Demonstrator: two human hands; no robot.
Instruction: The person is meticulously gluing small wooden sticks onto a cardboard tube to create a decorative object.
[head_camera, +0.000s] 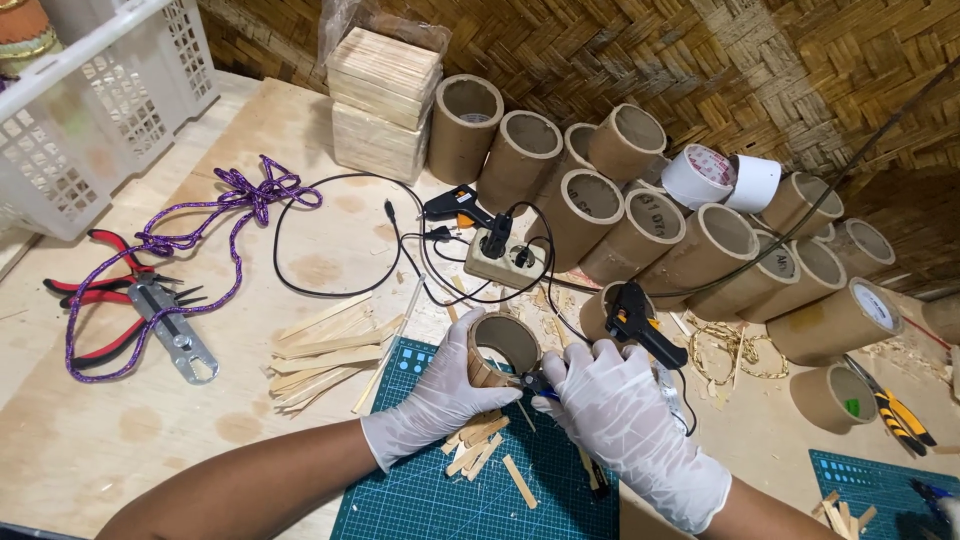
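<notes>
Hands gloved: left hand (437, 405) grips cardboard tube (503, 348); right hand (625, 420) holds cutters (535, 383).

Single head-worn view, looking steeply down and forward from above the near edge of the workbench (120, 430). It sits close over the left hand (440, 405) and right hand (625, 410), and reaches to the woven wall (600, 50) along the far edge.

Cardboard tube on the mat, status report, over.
Left hand grips cardboard tube. Right hand holds small tool at its side. Loose wooden sticks beneath, on green cutting mat.
</notes>
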